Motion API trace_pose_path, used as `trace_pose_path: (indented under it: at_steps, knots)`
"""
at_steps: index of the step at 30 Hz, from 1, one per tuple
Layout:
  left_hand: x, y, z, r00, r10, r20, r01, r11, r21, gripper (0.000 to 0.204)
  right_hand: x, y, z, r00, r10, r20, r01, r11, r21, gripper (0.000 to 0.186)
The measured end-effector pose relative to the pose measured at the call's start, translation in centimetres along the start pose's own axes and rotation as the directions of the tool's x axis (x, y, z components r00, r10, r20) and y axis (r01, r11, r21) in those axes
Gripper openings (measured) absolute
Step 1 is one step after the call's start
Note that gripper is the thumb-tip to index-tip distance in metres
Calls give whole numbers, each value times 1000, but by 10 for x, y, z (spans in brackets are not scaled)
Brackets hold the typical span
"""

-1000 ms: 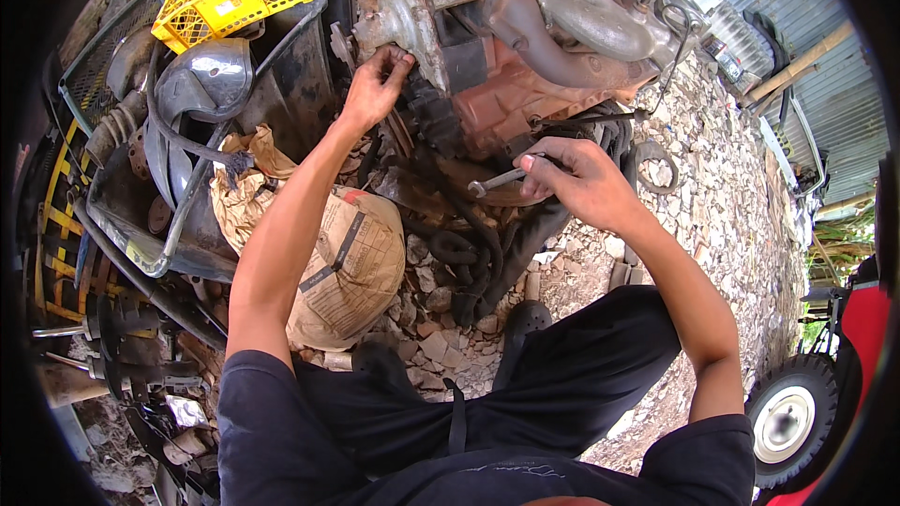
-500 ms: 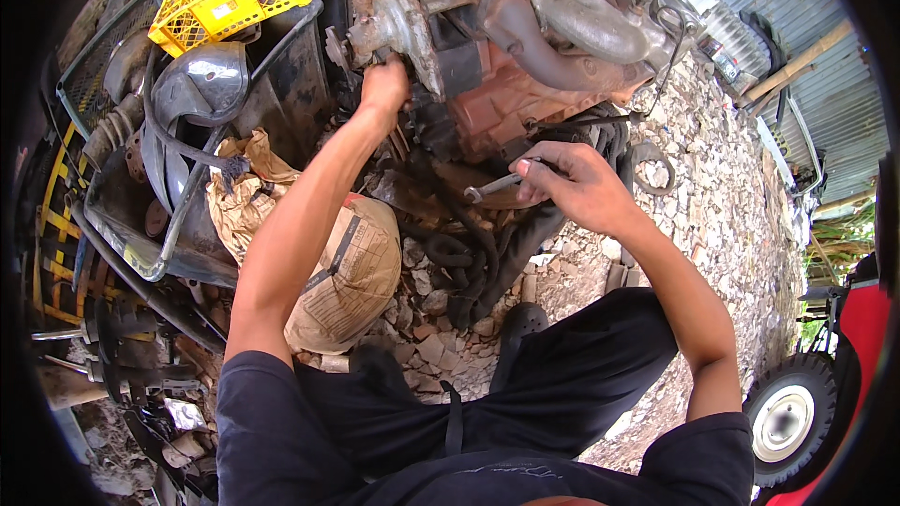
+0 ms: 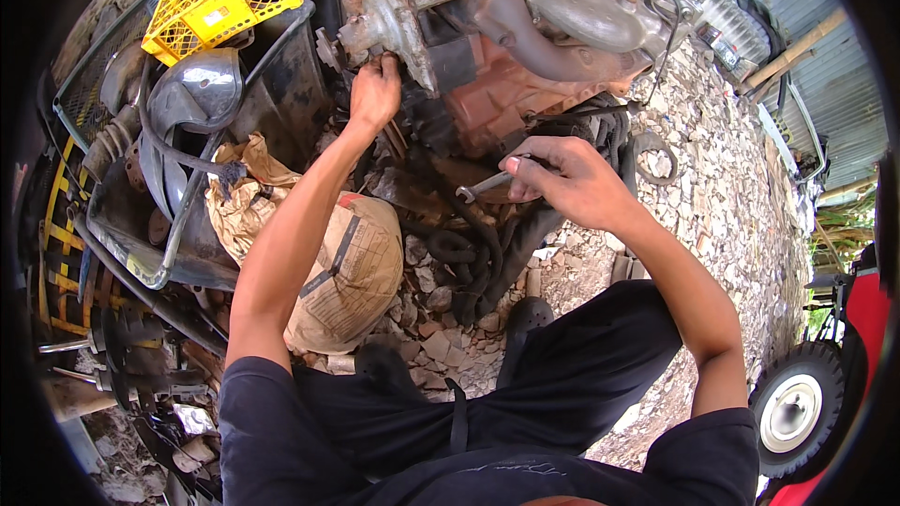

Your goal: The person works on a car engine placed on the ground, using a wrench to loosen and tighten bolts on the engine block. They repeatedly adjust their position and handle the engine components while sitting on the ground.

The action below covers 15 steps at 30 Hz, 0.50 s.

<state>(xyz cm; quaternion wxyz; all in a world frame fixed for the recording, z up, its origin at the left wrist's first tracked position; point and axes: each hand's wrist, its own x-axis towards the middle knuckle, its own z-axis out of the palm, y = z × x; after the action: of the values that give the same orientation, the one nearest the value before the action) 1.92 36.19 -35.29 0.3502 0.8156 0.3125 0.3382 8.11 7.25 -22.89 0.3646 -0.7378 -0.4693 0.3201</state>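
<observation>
Head: tub with parts, handheld wrench

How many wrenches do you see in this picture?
1. The grey wrench is in the person's right hand, its open end pointing toward the picture's left. Others may be hidden among the clutter of black parts on the left.

Ground of pale, angular broken stone. Directly upon it: one bulging tan paper sack; one flat dark-grey ring; black, curved hoses, bunched.
</observation>
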Motion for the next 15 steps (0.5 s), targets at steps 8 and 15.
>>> trace_pose_path:
  at_steps: [8, 15]
  knots:
    - [0, 22, -5, 823, -463, 329, 568, 674, -472, 42, -5, 4, -6, 999, 34, 13, -34, 999, 5, 30]
    - [12, -16, 6, 876, -390, 283, 481, 735, -478, 39, -1, 0, 1, 1000, -25, -2, 25, 1000, 8, 31]
